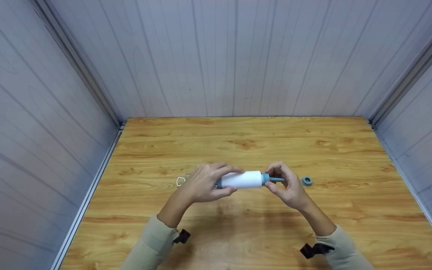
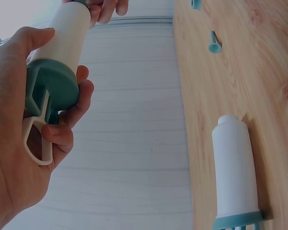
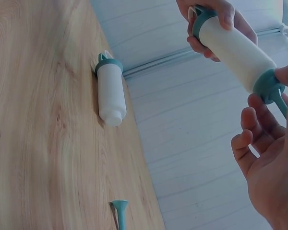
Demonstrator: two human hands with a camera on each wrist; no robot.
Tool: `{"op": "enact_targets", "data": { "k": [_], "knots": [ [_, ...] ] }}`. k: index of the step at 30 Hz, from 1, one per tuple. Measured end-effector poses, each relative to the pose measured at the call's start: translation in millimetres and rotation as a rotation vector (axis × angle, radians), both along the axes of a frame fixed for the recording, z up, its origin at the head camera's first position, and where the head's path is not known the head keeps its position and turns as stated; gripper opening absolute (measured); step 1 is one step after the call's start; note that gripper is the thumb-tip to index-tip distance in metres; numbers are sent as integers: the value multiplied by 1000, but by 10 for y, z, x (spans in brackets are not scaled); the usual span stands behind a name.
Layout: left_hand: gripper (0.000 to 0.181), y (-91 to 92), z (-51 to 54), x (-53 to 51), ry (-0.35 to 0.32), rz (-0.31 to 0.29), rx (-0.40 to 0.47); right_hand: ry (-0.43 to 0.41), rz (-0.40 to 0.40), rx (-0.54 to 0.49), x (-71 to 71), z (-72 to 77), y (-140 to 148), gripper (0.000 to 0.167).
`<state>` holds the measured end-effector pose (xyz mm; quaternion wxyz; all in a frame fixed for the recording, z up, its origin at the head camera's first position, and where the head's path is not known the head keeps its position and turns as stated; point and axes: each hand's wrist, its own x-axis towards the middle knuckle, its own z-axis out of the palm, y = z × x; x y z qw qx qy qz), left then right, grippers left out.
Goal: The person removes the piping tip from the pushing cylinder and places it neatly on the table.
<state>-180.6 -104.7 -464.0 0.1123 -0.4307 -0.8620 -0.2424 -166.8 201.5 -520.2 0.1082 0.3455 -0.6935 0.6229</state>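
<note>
- White tube: I've got it above the desk, 5 o'clock of head-view centre, near level.
- Left hand: on tube's 9 o'clock end, fingers curled round body and teal collar, spread to tube width; one finger touches white loop handle.
- Right hand: 3 o'clock end, thumb and finger pinch teal cap, only cap-wide apart; slim spout points to 3 o'clock.
- Teal ring: desk, 3 o'clock of right hand.
- Second white tube: lying on desk, 4 o'clock in left wrist view.
- Loose teal nozzle: desk, 12 o'clock from second tube, apart.
</note>
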Motion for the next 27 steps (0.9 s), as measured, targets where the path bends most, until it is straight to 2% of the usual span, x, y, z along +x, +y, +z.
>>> {"op": "enact_targets", "data": {
  "k": [6, 14, 20, 27],
  "knots": [
    [43, -7, -11, -8, -7, -2, -3, 13, 19, -2, 0, -13, 6, 34],
    [43, -10, 12, 2, -32, 16, -24, -47, 23, 35, 11, -2, 26, 33],
    [43, -1, 10, 3, -34, 11, -22, -68, 81, -6, 0, 6, 25, 24],
    [43, 2, 7, 1, -35, 8, -27, -90, 88, -13, 5, 12, 21, 20]
  ]
}}
